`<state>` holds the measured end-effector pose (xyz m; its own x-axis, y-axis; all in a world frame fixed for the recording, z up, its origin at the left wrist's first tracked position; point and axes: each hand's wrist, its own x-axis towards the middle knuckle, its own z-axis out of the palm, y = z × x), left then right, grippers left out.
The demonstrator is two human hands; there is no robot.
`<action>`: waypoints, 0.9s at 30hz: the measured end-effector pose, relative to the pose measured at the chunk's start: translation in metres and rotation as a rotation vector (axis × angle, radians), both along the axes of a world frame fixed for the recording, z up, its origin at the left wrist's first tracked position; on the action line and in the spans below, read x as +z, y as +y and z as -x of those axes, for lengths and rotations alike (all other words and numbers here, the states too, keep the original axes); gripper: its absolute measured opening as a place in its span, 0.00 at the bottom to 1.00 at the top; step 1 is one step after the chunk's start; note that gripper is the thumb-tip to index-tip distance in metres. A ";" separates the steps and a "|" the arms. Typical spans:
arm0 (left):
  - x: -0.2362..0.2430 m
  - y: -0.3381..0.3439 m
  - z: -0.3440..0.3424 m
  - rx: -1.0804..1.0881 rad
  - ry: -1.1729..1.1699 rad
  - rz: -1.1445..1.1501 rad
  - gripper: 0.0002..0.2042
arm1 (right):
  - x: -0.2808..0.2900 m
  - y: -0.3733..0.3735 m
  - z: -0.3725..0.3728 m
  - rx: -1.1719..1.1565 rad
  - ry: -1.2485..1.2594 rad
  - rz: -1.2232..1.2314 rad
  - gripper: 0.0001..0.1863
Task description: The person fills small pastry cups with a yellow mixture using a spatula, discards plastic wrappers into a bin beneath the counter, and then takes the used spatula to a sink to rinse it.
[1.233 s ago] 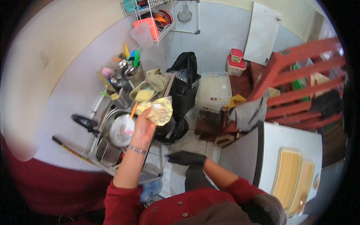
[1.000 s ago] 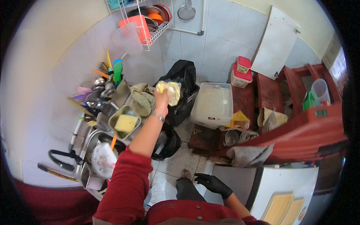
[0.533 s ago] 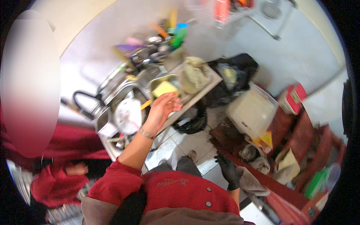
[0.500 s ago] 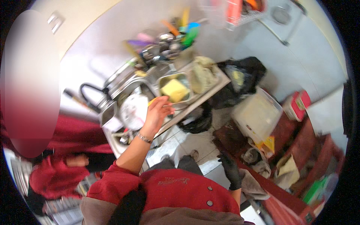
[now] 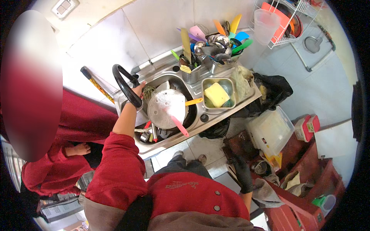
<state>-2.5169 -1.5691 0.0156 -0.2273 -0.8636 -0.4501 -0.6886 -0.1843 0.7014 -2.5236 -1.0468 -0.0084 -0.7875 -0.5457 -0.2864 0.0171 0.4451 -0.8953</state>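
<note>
My bare left hand (image 5: 136, 92) is at the left sink basin, behind the curved black faucet (image 5: 122, 82), which hides most of its fingers. A whisk (image 5: 148, 91) lies in the basin beside that hand. Close by, a large round whitish lid or pan (image 5: 162, 109) rests over the basin, with a yellow handle (image 5: 194, 101) and a pink utensil (image 5: 179, 126) by it. My right hand (image 5: 243, 175), in a black glove, hangs low by the dark red bench, fingers stretched out, with nothing visible in it.
A metal tub (image 5: 206, 82) with a yellow sponge (image 5: 216, 95) sits on the drainboard. Behind are a utensil holder (image 5: 190, 75) and a steel container of utensils (image 5: 219, 65). At right stand a clear plastic bin (image 5: 271, 129) and red bench (image 5: 296, 200). Another person's hand (image 5: 78, 149) is at left.
My left hand has moved from above the round lid and the sponge tub, up and left to the faucet. The view has shifted, and my right hand stays low by the bench.
</note>
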 end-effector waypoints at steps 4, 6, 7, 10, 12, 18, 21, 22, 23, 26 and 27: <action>-0.042 -0.034 -0.008 -0.055 0.597 -0.441 0.12 | 0.006 -0.012 -0.027 0.122 0.243 -0.165 0.15; -0.050 -0.047 -0.014 -0.113 0.810 -0.741 0.10 | 0.000 -0.023 -0.039 0.093 0.178 -0.133 0.16; -0.071 -0.056 -0.019 -0.133 1.002 -0.817 0.08 | 0.004 -0.032 -0.046 0.062 0.115 -0.106 0.16; -0.081 -0.041 -0.018 0.109 1.209 -0.925 0.10 | 0.027 -0.063 -0.057 -0.104 -0.123 -0.050 0.16; -0.039 0.007 -0.016 0.358 1.195 -0.898 0.13 | 0.039 -0.075 -0.061 -0.076 -0.079 -0.102 0.16; -0.083 0.043 -0.024 0.126 0.765 -1.329 0.10 | 0.037 -0.089 -0.074 -0.031 -0.005 -0.073 0.16; -0.060 0.052 -0.025 0.034 0.591 -1.084 0.12 | 0.042 -0.096 -0.077 -0.079 -0.053 -0.069 0.17; -0.050 0.057 -0.024 0.002 0.535 -1.003 0.13 | 0.040 -0.095 -0.080 -0.087 -0.068 -0.077 0.17; -0.041 0.062 -0.024 -0.030 0.478 -0.922 0.13 | 0.037 -0.093 -0.083 -0.096 -0.083 -0.084 0.17; -0.047 0.067 -0.021 -0.046 0.545 -0.839 0.15 | 0.026 -0.081 -0.092 -0.100 -0.085 -0.083 0.17; -0.051 0.067 -0.018 0.008 0.541 -0.807 0.15 | 0.024 -0.076 -0.095 -0.100 -0.078 -0.078 0.17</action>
